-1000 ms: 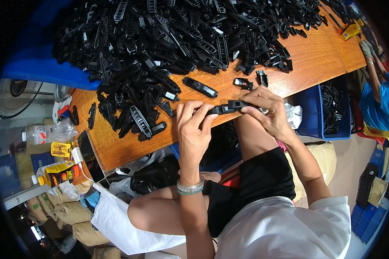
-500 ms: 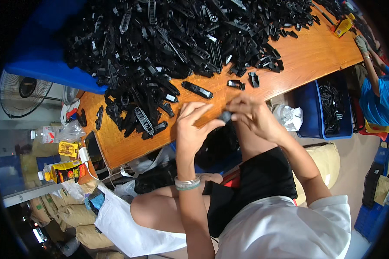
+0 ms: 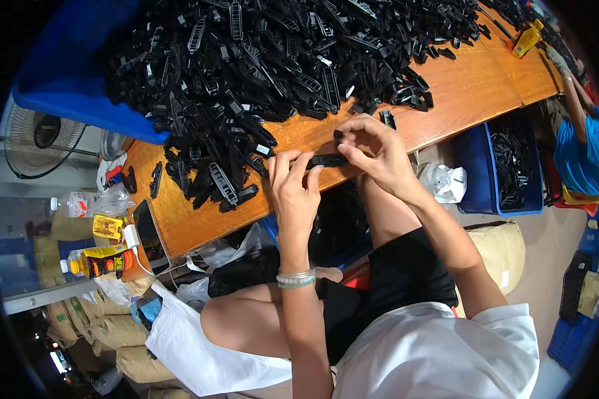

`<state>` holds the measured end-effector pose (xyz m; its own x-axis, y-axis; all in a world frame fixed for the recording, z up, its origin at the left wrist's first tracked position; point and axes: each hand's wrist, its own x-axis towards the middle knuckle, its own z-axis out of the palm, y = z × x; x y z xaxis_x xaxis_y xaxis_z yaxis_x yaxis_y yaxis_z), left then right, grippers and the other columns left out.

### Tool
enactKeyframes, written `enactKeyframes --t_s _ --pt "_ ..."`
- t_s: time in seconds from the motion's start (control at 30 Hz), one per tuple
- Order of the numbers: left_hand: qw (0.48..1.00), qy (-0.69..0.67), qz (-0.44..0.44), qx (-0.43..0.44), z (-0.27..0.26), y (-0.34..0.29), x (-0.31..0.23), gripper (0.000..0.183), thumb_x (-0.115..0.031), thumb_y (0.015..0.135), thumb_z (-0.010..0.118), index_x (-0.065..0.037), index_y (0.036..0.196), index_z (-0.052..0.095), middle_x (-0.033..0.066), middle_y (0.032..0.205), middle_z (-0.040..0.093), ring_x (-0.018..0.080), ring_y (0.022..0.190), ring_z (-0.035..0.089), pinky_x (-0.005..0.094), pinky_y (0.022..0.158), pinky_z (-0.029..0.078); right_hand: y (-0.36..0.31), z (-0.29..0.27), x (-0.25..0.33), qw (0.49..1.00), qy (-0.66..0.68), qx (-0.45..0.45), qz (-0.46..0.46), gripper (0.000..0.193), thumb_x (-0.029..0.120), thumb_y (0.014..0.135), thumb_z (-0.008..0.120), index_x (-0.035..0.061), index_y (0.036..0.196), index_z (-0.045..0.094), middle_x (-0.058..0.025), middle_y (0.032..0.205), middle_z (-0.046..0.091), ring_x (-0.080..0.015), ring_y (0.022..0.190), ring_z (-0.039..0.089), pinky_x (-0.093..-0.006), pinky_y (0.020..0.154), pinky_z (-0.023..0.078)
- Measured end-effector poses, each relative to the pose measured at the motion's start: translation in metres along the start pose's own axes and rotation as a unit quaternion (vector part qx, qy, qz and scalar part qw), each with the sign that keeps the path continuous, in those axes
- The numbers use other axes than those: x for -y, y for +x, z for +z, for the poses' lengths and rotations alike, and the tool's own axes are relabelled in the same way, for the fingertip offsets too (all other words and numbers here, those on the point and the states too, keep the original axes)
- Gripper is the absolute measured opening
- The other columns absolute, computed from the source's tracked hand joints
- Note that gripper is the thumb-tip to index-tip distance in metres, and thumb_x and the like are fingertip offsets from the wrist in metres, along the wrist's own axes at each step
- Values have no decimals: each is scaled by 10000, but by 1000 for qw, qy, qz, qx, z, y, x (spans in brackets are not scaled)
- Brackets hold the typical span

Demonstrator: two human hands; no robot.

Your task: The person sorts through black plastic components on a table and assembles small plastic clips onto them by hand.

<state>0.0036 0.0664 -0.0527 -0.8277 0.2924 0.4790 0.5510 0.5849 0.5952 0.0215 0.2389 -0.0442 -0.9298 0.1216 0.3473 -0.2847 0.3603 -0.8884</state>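
Observation:
My left hand (image 3: 291,186) is closed at the near edge of the table, its fingertips on the left end of a long, narrow black plastic part (image 3: 327,160). My right hand (image 3: 378,153) is bent over the other end of that part. Between its fingertips sits a small black plastic piece (image 3: 339,136), just above the long part; its exact shape is too small to make out. Another short black clip-like piece (image 3: 387,120) lies on the wood just beyond my right hand. A large heap of black plastic parts (image 3: 246,66) spreads over the table beyond both hands.
The wooden table (image 3: 466,90) runs off to the right, where a yellow bottle (image 3: 527,40) stands near a co-worker's gloved hand (image 3: 558,60). Below its edge is a blue bin (image 3: 476,166) of black parts. A fan (image 3: 43,136) and drink bottles (image 3: 103,261) are at left.
Both hands have moved up onto the table edge. The long part that lay loose on the wood is now in my left hand. One short loose piece beside it no longer shows.

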Motion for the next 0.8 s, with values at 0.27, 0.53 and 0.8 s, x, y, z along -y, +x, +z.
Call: enactKeyframes --t_s 0.27,0.53,0.8 --pt "1000 -5 18 -9 -2 -3 11 225 25 763 675 4 986 672 121 965 572 283 899 530 381 796 449 -15 -20 -7 983 -166 66 -40 244 69 760 703 -30 970 628 -126 847 600 -255 850 600 -339 762 480" --pt "999 -30 14 -8 0 -3 15 232 38 748 681 -3 976 676 108 944 600 280 894 534 374 777 456 -13 -21 3 988 -124 95 12 239 13 769 703 -28 1004 690 -105 845 614 -222 805 608 -314 695 503" --pt "998 -57 21 -13 1 -1 10 256 80 713 687 9 958 677 117 936 632 291 876 560 382 776 475 -3 -22 8 984 -136 112 33 290 -30 708 737 -45 995 694 -107 906 608 -231 882 579 -318 778 469"
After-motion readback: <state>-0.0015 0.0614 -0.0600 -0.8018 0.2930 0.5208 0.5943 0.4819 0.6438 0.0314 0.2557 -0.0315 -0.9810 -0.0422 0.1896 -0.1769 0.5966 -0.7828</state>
